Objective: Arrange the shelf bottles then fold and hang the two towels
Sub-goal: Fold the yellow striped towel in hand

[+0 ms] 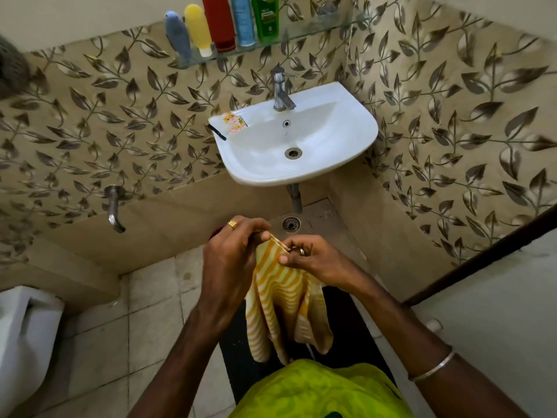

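**Hands pinch the top edge of a striped towel**

Both hands meet in front of the person's body, below the sink. Left hand (232,251) is closed, thumb and fingertips pinching the top edge of the towel (280,303); a gold ring shows on one finger. Right hand (313,256), just beside it, is also closed, pinching the same edge a little nearer and to the right, with a dark ring on one finger and a metal bangle (432,368) further up the forearm.

That towel is yellow and white striped. It hangs down in loose folds from the two grips, its lower end dangling free above the dark trousers and the green shirt (319,390).

Far up on the wall, a glass shelf (316,30) carries five bottles standing side by side in a row: a grey-blue one (178,36) at the left, then yellow (197,28), red (218,22), light blue (242,19) and green (265,16). Under the shelf is the white sink (355,140) with a metal tap (281,92) at its far edge. A floor drain (291,223) lies just beyond the hands, and part of a toilet (24,336) shows at the near left.
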The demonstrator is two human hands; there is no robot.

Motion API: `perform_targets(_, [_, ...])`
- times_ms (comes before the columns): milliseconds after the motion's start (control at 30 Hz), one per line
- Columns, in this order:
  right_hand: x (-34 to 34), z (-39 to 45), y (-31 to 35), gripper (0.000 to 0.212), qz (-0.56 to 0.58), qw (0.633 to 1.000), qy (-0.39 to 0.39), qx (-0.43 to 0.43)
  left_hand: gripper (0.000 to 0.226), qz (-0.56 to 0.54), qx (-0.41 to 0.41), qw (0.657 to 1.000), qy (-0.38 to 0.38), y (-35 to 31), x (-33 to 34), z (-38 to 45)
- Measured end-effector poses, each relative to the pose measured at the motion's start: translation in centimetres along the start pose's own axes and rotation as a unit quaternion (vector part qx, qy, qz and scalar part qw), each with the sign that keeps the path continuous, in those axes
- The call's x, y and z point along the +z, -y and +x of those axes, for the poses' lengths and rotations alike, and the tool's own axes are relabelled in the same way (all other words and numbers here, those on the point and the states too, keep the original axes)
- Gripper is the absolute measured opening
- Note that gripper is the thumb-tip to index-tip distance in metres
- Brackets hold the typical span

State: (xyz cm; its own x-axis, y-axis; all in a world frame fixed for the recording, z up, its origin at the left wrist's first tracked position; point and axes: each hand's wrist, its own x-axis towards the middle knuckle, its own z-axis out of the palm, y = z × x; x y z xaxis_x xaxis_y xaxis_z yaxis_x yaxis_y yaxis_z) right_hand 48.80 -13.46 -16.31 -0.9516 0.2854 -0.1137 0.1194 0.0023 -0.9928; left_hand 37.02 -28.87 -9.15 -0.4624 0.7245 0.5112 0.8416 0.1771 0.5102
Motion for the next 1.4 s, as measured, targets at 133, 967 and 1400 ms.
perform_targets(133, [0.4, 0.0, -1.5, 0.024, 0.010, 0.999, -0.018, 0.025, 0.012, -0.010, -0.024, 0.999, -0.030, 0.3, -0.9, 0.4])
perform_targets(967, [-0.1, 0.7, -0.2, 0.023, 0.040, 0.993, -0.090, 0.062, 0.038, -0.164, -0.204, 0.957, 0.122, 1.6, 1.2, 2.4])
perform_targets(1400, [-4.9, -0.9, 0.6, 0.026, -0.042, 0.996, -0.070, 0.030, 0.031, -0.051, -0.031, 0.957, 0.285, 1.2, 2.7, 3.4])
